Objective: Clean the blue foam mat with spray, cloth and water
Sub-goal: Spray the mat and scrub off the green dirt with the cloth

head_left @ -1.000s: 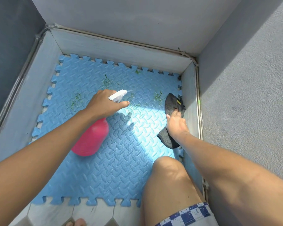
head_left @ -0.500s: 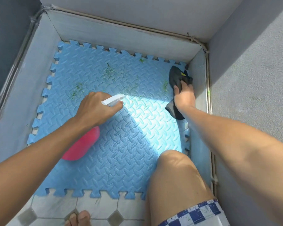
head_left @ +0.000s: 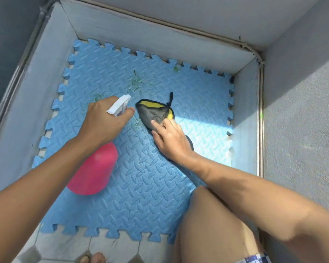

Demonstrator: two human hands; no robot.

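Three grey walls (head_left: 150, 40); mat (head_left: 150, 196) flecked, perhaps grass.

My left hand (head_left: 103, 124) with the spray bottle (head_left: 95, 171) and my right hand (head_left: 171, 141) on the cloth (head_left: 154, 114) crowd the middle of the mat (head_left: 150, 196). Its far strip and sunlit right side lie open. Low walls (head_left: 245, 114) hem three sides. My knee (head_left: 217, 215) covers the near right corner, probably blocking it.
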